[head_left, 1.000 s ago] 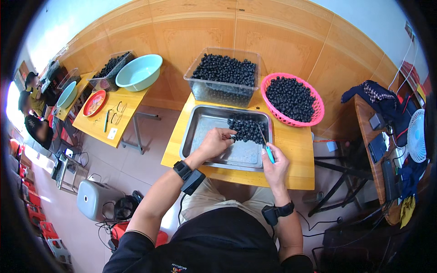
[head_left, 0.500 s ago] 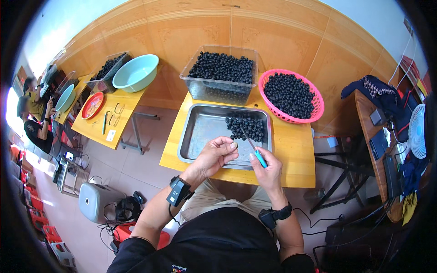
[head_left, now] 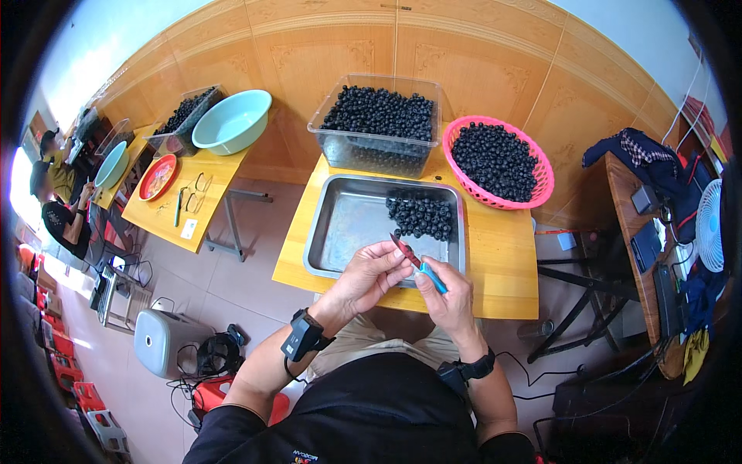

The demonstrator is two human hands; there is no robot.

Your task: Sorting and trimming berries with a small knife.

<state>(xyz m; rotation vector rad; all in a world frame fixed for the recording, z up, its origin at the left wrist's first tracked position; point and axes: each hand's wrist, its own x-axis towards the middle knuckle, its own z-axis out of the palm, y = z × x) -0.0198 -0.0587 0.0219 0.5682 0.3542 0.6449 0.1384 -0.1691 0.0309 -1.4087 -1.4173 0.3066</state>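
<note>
My right hand (head_left: pixel 450 300) is closed around the turquoise handle of a small knife (head_left: pixel 405 249). Its blade looks reddish and slants up to the left, across the fingertips of my left hand (head_left: pixel 369 276). That hand is pinched; the small dark round fruit at its fingertips is mostly hidden behind blade and fingers. Both hands are over the near edge of a shallow metal tray (head_left: pixel 325 232). A heap of dark round fruits (head_left: pixel 420 216) lies in the tray's right part.
Behind the tray stands a clear plastic bin (head_left: pixel 376 151) full of dark fruits. A pink basket (head_left: pixel 543 170) of them sits to its right. On the left table (head_left: pixel 170 216) are a turquoise basin (head_left: pixel 232 124) and a red plate (head_left: pixel 158 178). People sit at the far left.
My right hand has brought the knife left and inward, so its blade now meets my left fingertips. The blade was pointing up over the tray, apart from the left hand.
</note>
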